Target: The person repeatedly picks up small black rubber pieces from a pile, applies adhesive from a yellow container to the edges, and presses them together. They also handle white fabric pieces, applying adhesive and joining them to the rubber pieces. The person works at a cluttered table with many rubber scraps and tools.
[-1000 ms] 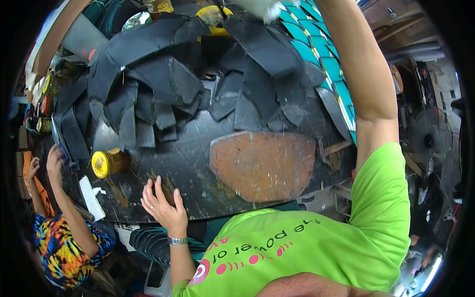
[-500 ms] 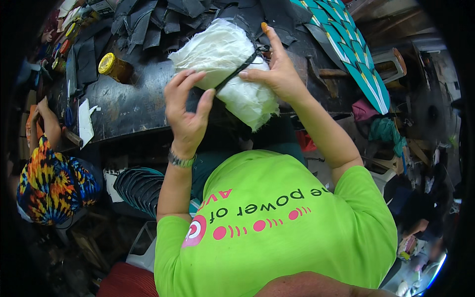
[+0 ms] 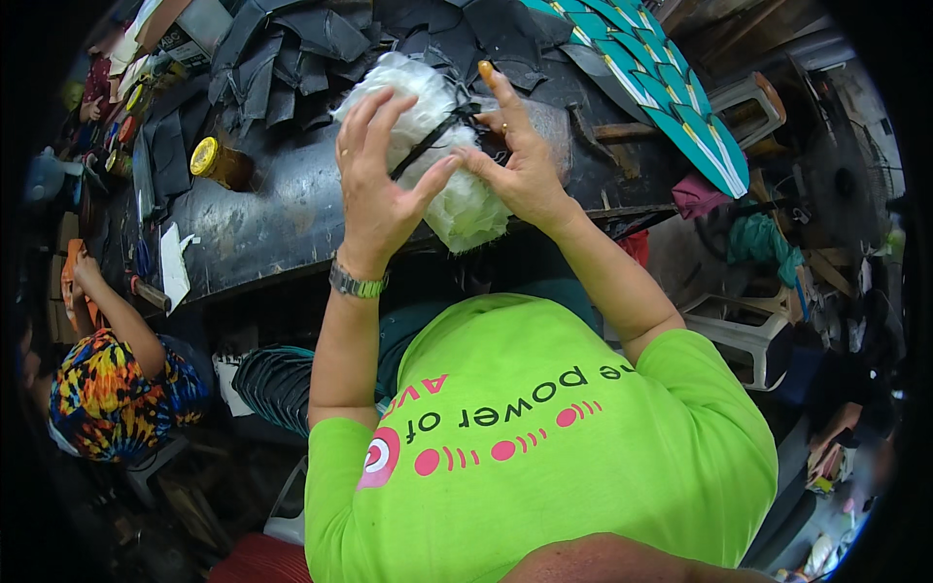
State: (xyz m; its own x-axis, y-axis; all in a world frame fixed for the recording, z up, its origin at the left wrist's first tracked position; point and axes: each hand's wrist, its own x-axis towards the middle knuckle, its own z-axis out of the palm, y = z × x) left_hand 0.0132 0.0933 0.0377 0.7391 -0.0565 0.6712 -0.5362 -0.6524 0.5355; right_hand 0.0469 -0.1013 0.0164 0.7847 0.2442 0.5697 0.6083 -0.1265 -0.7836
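A wad of white, frayed cloth [image 3: 465, 206] with a black strap [image 3: 428, 144] round its middle is squeezed between my hands above the table's near edge. My left hand [image 3: 381, 170] presses against its left side, fingers curved and thumb pointing inward. On the other side, my right hand [image 3: 520, 170] holds it with the thumb, the thumb tips close together over the cloth. An orange covering sits on my raised right index fingertip. Behind the right hand the black strap bunches up; its end there is partly hidden by my fingers.
Dark overlapping sheet pieces [image 3: 292, 49] cover the back of the black table [image 3: 282, 219]. A yellow-lidded jar [image 3: 222, 163] stands left, a hammer [image 3: 607, 133] lies right, beside a green scaled panel [image 3: 671, 92]. A co-worker in a bright patterned shirt [image 3: 117, 394] sits at the left.
My left hand has come up and in against the cloth wad, which now looks narrower and more upright. My right hand has shifted left, and the thumbs have come together.
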